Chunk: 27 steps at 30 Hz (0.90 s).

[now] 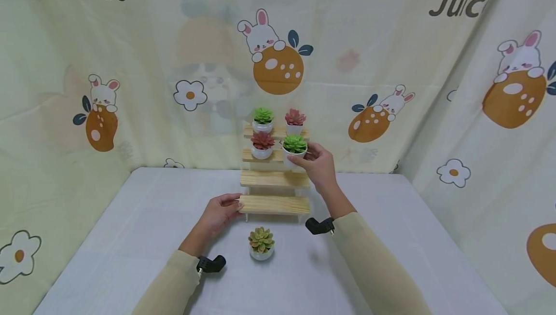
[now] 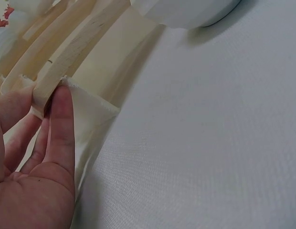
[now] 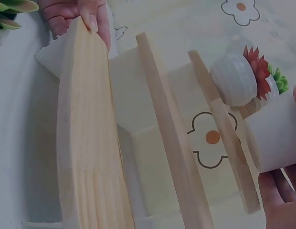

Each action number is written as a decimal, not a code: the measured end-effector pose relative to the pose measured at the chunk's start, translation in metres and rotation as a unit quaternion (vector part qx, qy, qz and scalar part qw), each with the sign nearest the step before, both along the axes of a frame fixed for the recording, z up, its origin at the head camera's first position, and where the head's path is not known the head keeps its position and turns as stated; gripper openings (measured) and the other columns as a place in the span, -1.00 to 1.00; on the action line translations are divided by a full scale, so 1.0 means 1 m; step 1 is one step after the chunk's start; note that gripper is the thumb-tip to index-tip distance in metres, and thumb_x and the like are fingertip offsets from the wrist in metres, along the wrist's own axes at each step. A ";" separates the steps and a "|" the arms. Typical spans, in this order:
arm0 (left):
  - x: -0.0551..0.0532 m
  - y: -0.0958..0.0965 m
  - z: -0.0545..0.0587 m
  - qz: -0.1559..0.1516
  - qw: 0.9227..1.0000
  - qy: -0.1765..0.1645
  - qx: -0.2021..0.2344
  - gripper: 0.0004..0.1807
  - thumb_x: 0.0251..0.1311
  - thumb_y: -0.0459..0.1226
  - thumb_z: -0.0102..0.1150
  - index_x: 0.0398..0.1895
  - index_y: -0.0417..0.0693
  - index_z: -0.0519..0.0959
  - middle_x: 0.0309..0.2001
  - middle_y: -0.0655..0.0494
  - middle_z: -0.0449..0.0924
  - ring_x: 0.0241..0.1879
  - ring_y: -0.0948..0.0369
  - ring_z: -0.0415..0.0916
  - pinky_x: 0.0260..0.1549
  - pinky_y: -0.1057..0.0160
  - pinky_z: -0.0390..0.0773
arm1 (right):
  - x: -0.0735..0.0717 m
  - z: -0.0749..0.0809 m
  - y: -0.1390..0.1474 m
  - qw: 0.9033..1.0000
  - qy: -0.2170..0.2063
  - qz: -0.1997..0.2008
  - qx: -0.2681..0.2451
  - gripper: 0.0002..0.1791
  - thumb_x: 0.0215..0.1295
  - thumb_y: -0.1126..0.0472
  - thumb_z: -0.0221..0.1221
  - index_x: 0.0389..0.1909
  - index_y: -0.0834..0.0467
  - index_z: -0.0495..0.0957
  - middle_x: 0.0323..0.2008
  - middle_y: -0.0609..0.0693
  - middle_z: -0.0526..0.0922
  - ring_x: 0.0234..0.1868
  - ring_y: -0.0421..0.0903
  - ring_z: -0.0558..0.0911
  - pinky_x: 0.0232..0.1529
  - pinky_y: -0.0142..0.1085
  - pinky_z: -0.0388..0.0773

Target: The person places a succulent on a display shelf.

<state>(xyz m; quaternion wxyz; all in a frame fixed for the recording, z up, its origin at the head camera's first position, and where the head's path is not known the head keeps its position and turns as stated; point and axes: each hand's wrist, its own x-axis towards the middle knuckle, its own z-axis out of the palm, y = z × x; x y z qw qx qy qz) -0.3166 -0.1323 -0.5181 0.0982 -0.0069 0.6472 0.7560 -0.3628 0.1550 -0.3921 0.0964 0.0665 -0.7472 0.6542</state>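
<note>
A tiered wooden stand [image 1: 274,204] with several steps stands at the table's back. My left hand [image 1: 217,214] pinches the left end of its lowest step; in the left wrist view the thumb lies on one face of the board [image 2: 67,62] and fingers on the other. My right hand [image 1: 321,166] grips a green succulent in a white pot [image 1: 295,144] at the right of the second step from the top. In the right wrist view that white pot [image 3: 279,136] is tilted by the step edge; whether its base touches wood I cannot tell.
Left of the held pot sits a dark red succulent [image 1: 262,140]. On the top step are a green succulent [image 1: 263,116] and a pinkish-red succulent [image 1: 295,117]. A yellow-green succulent [image 1: 261,240] stands on the white table [image 1: 373,238] before the stand. A printed curtain [image 1: 152,127] hangs behind.
</note>
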 end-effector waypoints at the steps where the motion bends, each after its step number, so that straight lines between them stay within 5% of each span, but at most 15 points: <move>1: 0.000 0.000 0.000 0.001 1.000 -0.002 -0.002 -0.54 0.37 -0.48 0.18 0.33 -0.35 0.47 0.04 -0.14 0.67 -0.08 0.18 0.69 0.00 0.19 0.76 | -0.002 0.000 -0.001 1.000 0.001 -0.003 -0.005 -0.24 0.08 0.12 0.55 0.33 0.13 0.53 0.21 0.15 0.65 0.12 0.01 0.66 -0.13 -0.53 0.67; 19: 0.000 0.003 0.001 0.010 1.000 -0.005 -0.011 -0.55 0.38 -0.47 0.19 0.32 -0.32 0.49 0.07 -0.18 0.65 -0.08 0.18 0.68 0.00 0.18 0.76 | -0.023 -0.003 -0.003 1.000 -0.002 -0.029 0.008 -0.25 0.10 0.06 0.54 0.33 0.13 0.54 0.20 0.16 0.67 0.18 0.03 0.66 0.04 -0.40 0.69; 27: -0.001 0.004 0.000 0.015 1.000 -0.004 -0.011 -0.55 0.38 -0.46 0.19 0.32 -0.33 0.49 0.09 -0.21 0.64 -0.07 0.16 0.68 0.02 0.14 0.76 | -0.022 -0.001 -0.002 1.000 0.007 -0.028 0.009 -0.27 0.09 0.08 0.55 0.30 0.18 0.56 0.15 0.20 0.67 0.16 0.06 0.67 -0.09 -0.47 0.69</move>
